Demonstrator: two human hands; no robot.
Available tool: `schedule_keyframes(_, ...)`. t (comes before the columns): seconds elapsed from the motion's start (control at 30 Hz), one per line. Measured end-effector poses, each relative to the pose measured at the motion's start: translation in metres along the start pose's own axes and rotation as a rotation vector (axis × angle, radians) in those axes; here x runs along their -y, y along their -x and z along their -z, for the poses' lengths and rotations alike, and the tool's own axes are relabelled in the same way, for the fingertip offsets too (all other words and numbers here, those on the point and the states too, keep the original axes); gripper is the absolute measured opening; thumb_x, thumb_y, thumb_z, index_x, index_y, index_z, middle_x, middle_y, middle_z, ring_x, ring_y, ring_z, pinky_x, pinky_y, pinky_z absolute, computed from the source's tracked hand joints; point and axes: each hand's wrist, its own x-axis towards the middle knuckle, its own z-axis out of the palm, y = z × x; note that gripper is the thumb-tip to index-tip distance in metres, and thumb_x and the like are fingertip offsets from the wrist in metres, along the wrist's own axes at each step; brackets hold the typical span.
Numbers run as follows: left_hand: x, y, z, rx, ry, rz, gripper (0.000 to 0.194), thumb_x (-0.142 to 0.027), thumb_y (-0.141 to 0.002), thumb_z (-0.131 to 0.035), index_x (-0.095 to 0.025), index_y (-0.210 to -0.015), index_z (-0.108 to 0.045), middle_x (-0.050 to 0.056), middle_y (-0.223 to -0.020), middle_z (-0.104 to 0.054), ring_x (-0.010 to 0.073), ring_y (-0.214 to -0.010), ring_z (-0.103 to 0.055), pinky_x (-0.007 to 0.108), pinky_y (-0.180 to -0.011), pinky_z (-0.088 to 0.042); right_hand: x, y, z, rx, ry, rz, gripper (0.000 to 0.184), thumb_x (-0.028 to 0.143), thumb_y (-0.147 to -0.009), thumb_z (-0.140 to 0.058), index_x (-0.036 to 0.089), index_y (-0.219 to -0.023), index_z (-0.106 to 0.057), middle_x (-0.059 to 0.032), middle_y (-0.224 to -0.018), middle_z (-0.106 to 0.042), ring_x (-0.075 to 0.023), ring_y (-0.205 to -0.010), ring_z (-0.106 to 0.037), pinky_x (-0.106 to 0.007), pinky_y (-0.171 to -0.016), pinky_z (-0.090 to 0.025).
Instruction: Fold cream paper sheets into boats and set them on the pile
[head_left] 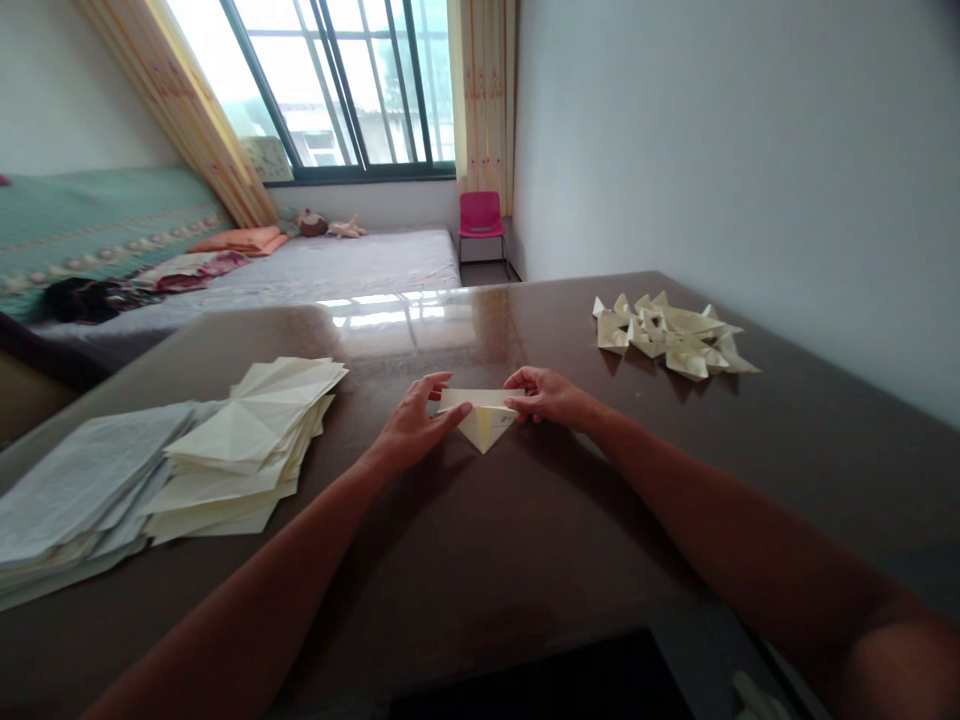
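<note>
A cream sheet of paper (pixel 484 422), folded into a downward-pointing triangle, lies on the dark brown table (pixel 525 540) in front of me. My left hand (pixel 414 420) presses on its left side, with the fingers pinching the top fold. On the right end of that fold, my right hand (pixel 546 393) is closed on the paper's edge. Both forearms reach in from the bottom of the view.
A stack of creased cream sheets (pixel 251 440) lies at the left, beside a pile of white sheets (pixel 82 490). Several finished folded pieces (pixel 671 335) sit at the far right near the wall. Behind the table are a bed (pixel 300 270), a pink chair (pixel 481 215) and a window.
</note>
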Motion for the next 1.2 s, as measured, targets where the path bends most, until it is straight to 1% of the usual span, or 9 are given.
schedule_keyframes(0.2,0.013,-0.002,-0.008,-0.037,-0.390,-0.163,0.052,-0.035,-0.077,-0.064,-0.019,-0.125,-0.052,0.009,-0.115,-0.058,0.0226,-0.098,-0.056,0.040,-0.086,-0.050,0.013,0.008,0.001,-0.337,0.540,0.375,0.021,0.036,-0.087,-0.056,0.019,-0.091,-0.067,-0.0060,-0.095,-0.067,-0.0153,-0.080,-0.059,-0.026,-0.073,-0.042)
schedule_keyframes(0.43,0.007,0.005,-0.006,-0.061,-0.647,-0.453,0.048,-0.028,-0.079,-0.064,-0.023,-0.126,-0.054,0.006,-0.125,-0.053,0.0257,-0.114,-0.044,0.041,-0.099,-0.042,0.030,0.030,-0.002,0.069,0.927,0.486,0.028,0.039,-0.092,-0.047,0.025,-0.092,-0.072,-0.0030,-0.084,-0.065,-0.0136,-0.070,-0.057,-0.024,-0.062,-0.032)
schedule_keyframes(0.6,0.002,0.006,-0.005,0.047,-0.717,-0.549,0.026,-0.030,-0.091,-0.048,-0.025,-0.110,-0.066,0.004,-0.105,-0.064,0.0221,-0.101,-0.049,0.037,-0.090,-0.044,0.029,0.026,-0.011,-0.076,1.012,0.471,0.021,0.038,-0.086,-0.059,0.023,-0.099,-0.065,-0.0052,-0.099,-0.060,-0.0182,-0.089,-0.055,-0.026,-0.069,-0.036)
schedule_keyframes(0.67,-0.001,0.007,-0.003,0.065,-0.760,-0.553,0.026,-0.032,-0.093,-0.045,-0.026,-0.100,-0.070,0.003,-0.098,-0.066,0.0213,-0.097,-0.050,0.035,-0.085,-0.045,0.028,0.025,-0.010,-0.161,1.006,0.498,0.035,0.037,-0.080,-0.067,0.022,-0.111,-0.060,-0.0074,-0.109,-0.058,-0.0214,-0.101,-0.050,-0.028,-0.076,-0.038)
schedule_keyframes(0.77,-0.006,0.011,0.000,0.112,-0.808,-0.560,0.030,-0.032,-0.095,-0.041,-0.027,-0.094,-0.071,0.002,-0.094,-0.066,0.0194,-0.091,-0.052,0.031,-0.077,-0.045,0.027,0.025,-0.008,-0.069,1.013,0.549,0.023,0.036,-0.084,-0.063,0.025,-0.104,-0.064,-0.0056,-0.105,-0.061,-0.0220,-0.101,-0.050,-0.031,-0.079,-0.038)
schedule_keyframes(0.87,-0.010,0.014,0.002,0.178,-0.806,-0.562,0.031,-0.037,-0.094,-0.041,-0.026,-0.095,-0.070,0.003,-0.098,-0.065,0.0176,-0.090,-0.054,0.028,-0.074,-0.045,0.022,0.024,-0.005,0.068,0.949,0.514,0.022,0.040,-0.089,-0.053,0.025,-0.089,-0.068,-0.0036,-0.094,-0.064,-0.0185,-0.089,-0.055,-0.028,-0.073,-0.038)
schedule_keyframes(1.03,-0.005,0.008,-0.004,0.142,-0.800,-0.430,0.033,-0.039,-0.094,-0.042,-0.021,-0.083,-0.068,0.004,-0.091,-0.063,0.0175,-0.086,-0.057,0.029,-0.080,-0.046,0.011,0.015,-0.002,-0.062,0.857,0.362,0.030,0.047,-0.085,-0.057,0.020,-0.093,-0.067,-0.0069,-0.102,-0.064,-0.0197,-0.098,-0.055,-0.027,-0.077,-0.039)
schedule_keyframes(1.1,0.000,0.002,-0.005,0.092,-0.786,-0.369,0.026,-0.040,-0.090,-0.049,-0.021,-0.097,-0.066,0.006,-0.100,-0.062,0.0206,-0.095,-0.056,0.032,-0.084,-0.046,0.008,0.010,0.000,-0.084,0.857,0.246,0.042,0.055,-0.077,-0.064,0.020,-0.101,-0.063,-0.0074,-0.104,-0.063,-0.0208,-0.096,-0.056,-0.027,-0.072,-0.040)
schedule_keyframes(1.2,0.008,-0.007,-0.002,0.063,-0.748,-0.288,0.047,-0.046,-0.082,-0.058,-0.022,-0.123,-0.056,0.008,-0.115,-0.057,0.0257,-0.107,-0.052,0.037,-0.092,-0.044,0.009,0.004,0.005,-0.032,0.838,0.062,0.052,0.062,-0.069,-0.066,0.022,-0.101,-0.061,-0.0051,-0.096,-0.066,-0.0184,-0.080,-0.059,-0.025,-0.060,-0.036)
